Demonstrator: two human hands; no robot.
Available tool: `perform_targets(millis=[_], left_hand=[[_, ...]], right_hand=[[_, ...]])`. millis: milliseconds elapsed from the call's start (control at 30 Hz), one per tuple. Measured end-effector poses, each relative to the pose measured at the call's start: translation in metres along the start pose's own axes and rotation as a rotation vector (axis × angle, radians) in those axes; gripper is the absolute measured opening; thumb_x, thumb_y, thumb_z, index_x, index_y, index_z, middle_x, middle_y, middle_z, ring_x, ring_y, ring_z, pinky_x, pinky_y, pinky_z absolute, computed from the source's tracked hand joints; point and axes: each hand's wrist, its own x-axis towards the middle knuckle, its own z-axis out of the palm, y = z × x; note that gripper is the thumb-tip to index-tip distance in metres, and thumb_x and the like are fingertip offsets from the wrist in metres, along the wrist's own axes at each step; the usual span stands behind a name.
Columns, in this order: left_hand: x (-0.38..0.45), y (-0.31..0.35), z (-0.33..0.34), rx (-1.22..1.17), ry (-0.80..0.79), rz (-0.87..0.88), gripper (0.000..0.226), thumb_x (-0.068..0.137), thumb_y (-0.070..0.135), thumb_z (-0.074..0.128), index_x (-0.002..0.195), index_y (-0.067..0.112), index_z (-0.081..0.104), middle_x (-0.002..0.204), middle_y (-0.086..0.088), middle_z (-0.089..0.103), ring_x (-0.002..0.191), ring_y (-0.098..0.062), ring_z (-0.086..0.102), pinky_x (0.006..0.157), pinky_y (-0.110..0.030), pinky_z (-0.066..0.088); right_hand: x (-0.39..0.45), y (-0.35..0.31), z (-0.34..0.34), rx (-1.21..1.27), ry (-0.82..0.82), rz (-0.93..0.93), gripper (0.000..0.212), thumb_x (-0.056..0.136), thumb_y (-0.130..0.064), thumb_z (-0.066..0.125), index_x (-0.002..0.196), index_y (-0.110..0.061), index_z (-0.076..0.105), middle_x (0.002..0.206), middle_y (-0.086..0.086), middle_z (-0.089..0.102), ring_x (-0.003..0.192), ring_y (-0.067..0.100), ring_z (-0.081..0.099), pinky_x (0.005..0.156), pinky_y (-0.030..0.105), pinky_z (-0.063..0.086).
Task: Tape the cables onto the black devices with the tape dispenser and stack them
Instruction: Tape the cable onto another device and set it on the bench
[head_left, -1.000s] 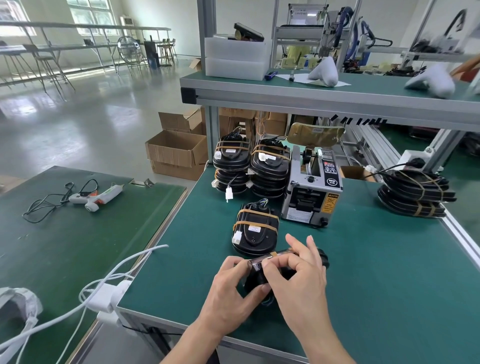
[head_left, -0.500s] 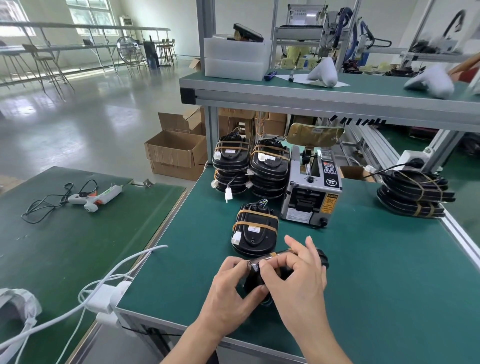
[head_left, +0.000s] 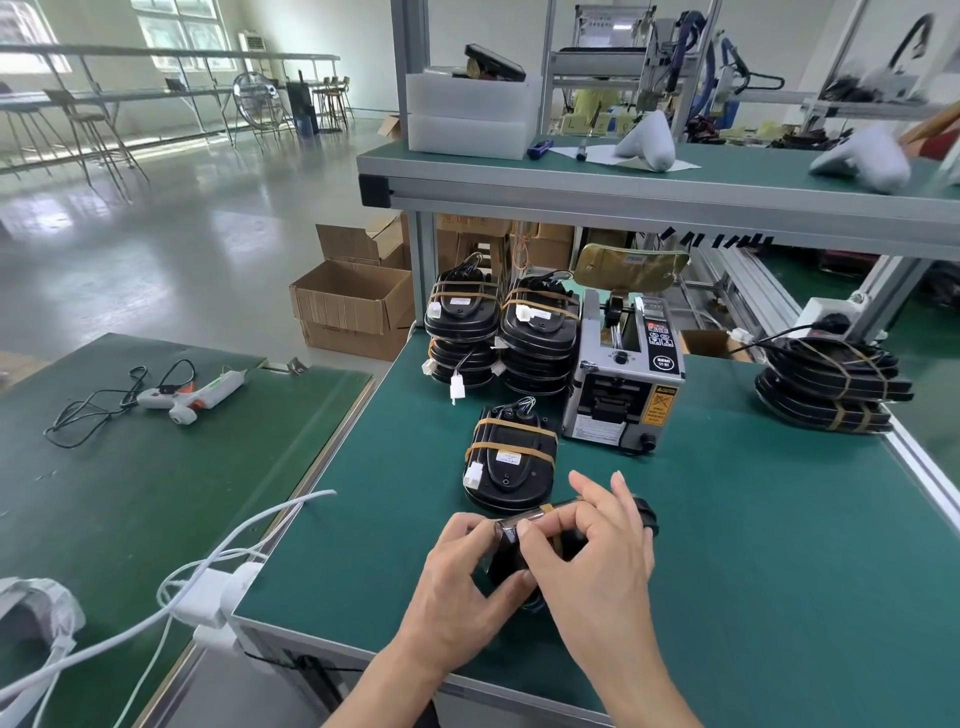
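Both my hands hold a black device (head_left: 641, 512) tilted on edge near the front of the green table (head_left: 753, 545). My left hand (head_left: 467, 582) grips its left end, while my right hand (head_left: 597, 551) pinches a strip of brown tape along its top edge; most of the device is hidden under my fingers. Just behind lies a taped black device (head_left: 511, 460) with a white connector. Two stacks of taped devices (head_left: 501, 327) stand at the back left. The grey tape dispenser (head_left: 626, 374) sits to their right.
Another stack of black devices (head_left: 831, 384) sits at the table's right edge. A glue gun (head_left: 189, 395) with its cord lies on the left table. White cables and an adapter (head_left: 213, 597) hang at the front left corner. A shelf (head_left: 623, 182) runs overhead; cardboard boxes (head_left: 353, 306) stand on the floor.
My hands have stayed in place on the device; my right fingers shifted slightly left along the tape on its top edge.
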Motion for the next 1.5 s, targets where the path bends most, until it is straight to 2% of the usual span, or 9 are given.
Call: perform_targets(millis=[167,300,667,800,967,1100,1233,1300,1500], left_hand=[[0.001,0.002,-0.001,0.007,0.015,0.026,0.023,0.092,0.044,0.076,0.109,0.049,0.061,0.104,0.019,0.055,0.096,-0.019,0.06,0.078,-0.022,0.05],[0.0,0.001,0.0,0.011,0.019,0.015,0.022,0.091,0.043,0.078,0.108,0.042,0.064,0.104,0.017,0.056,0.096,-0.02,0.06,0.078,-0.022,0.05],[0.0,0.005,-0.001,-0.004,0.016,0.017,0.026,0.089,0.04,0.078,0.106,0.051,0.061,0.104,0.015,0.057,0.096,-0.02,0.061,0.079,-0.025,0.052],[0.0,0.005,-0.001,-0.01,0.015,0.009,0.022,0.091,0.039,0.079,0.109,0.036,0.067,0.104,0.013,0.057,0.095,-0.021,0.061,0.079,-0.03,0.053],[0.001,0.006,-0.001,-0.019,0.032,0.025,0.018,0.092,0.043,0.075,0.103,0.046,0.061,0.103,0.017,0.056,0.093,-0.019,0.061,0.077,-0.023,0.05],[0.001,0.005,0.0,-0.028,0.023,0.007,0.021,0.091,0.04,0.073,0.111,0.035,0.07,0.106,0.017,0.058,0.099,-0.019,0.065,0.08,-0.029,0.056],[0.002,0.008,-0.001,-0.051,0.025,0.019,0.027,0.093,0.046,0.072,0.119,0.037,0.07,0.109,0.018,0.059,0.105,-0.018,0.066,0.084,-0.021,0.054],[0.002,0.007,-0.001,-0.037,0.021,0.023,0.026,0.094,0.051,0.071,0.116,0.036,0.069,0.107,0.017,0.059,0.103,-0.018,0.065,0.083,-0.024,0.054],[0.001,0.005,-0.001,-0.005,-0.001,0.008,0.021,0.09,0.034,0.08,0.107,0.032,0.068,0.105,0.011,0.059,0.099,-0.021,0.062,0.08,-0.031,0.054]], right_hand=[[-0.002,0.003,0.002,0.025,0.033,-0.035,0.021,0.088,-0.035,0.074,0.071,-0.03,0.063,0.145,-0.023,0.048,0.152,-0.007,0.003,0.125,0.041,-0.008],[-0.003,0.004,0.006,0.057,0.072,-0.045,0.016,0.09,-0.031,0.071,0.08,-0.03,0.059,0.143,-0.023,0.05,0.152,-0.008,0.004,0.123,0.036,-0.009],[-0.005,0.008,0.014,0.095,0.137,-0.057,0.016,0.094,-0.023,0.066,0.089,-0.033,0.055,0.139,-0.022,0.051,0.152,-0.006,0.008,0.126,0.049,-0.003],[-0.004,0.008,0.015,0.1,0.142,-0.062,0.018,0.088,-0.03,0.072,0.089,-0.033,0.054,0.138,-0.022,0.051,0.152,-0.006,0.008,0.124,0.044,-0.004],[-0.005,0.006,0.014,0.072,0.137,-0.064,0.03,0.08,-0.041,0.08,0.09,-0.035,0.052,0.137,-0.023,0.049,0.152,-0.004,0.008,0.124,0.045,-0.004],[-0.007,0.004,0.015,0.042,0.112,-0.088,0.044,0.074,-0.047,0.083,0.094,-0.036,0.046,0.135,-0.026,0.044,0.154,-0.002,0.004,0.126,0.048,-0.004],[-0.007,0.006,0.012,0.05,0.095,-0.107,0.049,0.069,-0.06,0.079,0.097,-0.037,0.046,0.137,-0.032,0.04,0.153,-0.006,0.001,0.125,0.044,-0.007],[-0.006,0.008,0.011,0.05,0.085,-0.106,0.045,0.072,-0.066,0.071,0.097,-0.037,0.049,0.138,-0.032,0.041,0.153,-0.006,0.002,0.125,0.045,-0.007],[-0.007,0.013,0.011,0.068,0.108,-0.079,0.023,0.082,-0.049,0.07,0.092,-0.038,0.052,0.137,-0.033,0.044,0.151,-0.007,0.007,0.125,0.048,-0.009]])
